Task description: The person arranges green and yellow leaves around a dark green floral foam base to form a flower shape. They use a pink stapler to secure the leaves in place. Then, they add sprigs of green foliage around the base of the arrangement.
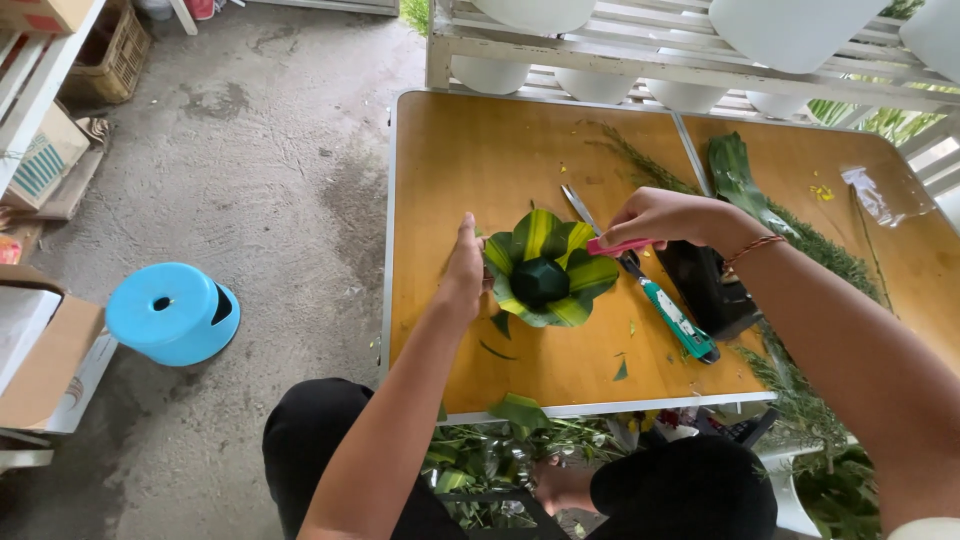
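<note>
Leaf rosette [545,268] between both hands, mid-table.

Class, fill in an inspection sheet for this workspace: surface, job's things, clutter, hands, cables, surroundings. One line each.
Surface: wooden table with a pale edge, a second tabletop butted to its right.
Job's things: leaf rosette of green-yellow leaves around a dark centre; pink tool.
Clutter: scissors, green utility knife, black object, leaf scraps, loose fronds, clear plastic wrap.
Hands: left hand rests against the rosette's left edge; right hand grips the pink tool above its right edge.
Cables: nothing seen.
Surroundings: concrete floor, blue stool, cardboard boxes, white pots on a slatted rack.
</note>
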